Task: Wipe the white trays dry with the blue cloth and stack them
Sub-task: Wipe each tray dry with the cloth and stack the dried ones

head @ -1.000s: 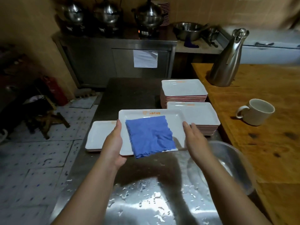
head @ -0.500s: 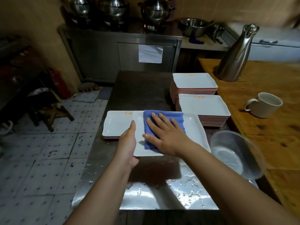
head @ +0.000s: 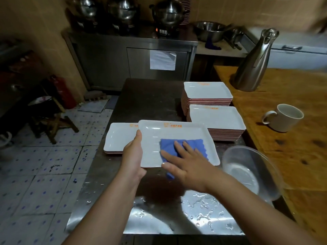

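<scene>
White tray (head: pixel 177 137), gripped by left hand (head: pixel 132 154), holds blue cloth (head: pixel 178 147) under flat right hand (head: pixel 187 163).

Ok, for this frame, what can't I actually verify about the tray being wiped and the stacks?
Head view only:
- Held tray: underside hidden; wetness too faint to judge.
- Blue cloth: middle covered by the right hand.
- Left hand: fingers hidden under the tray.
- Low stack: partly covered by the held tray, count unclear.
- Orange print: too small to read.
</scene>
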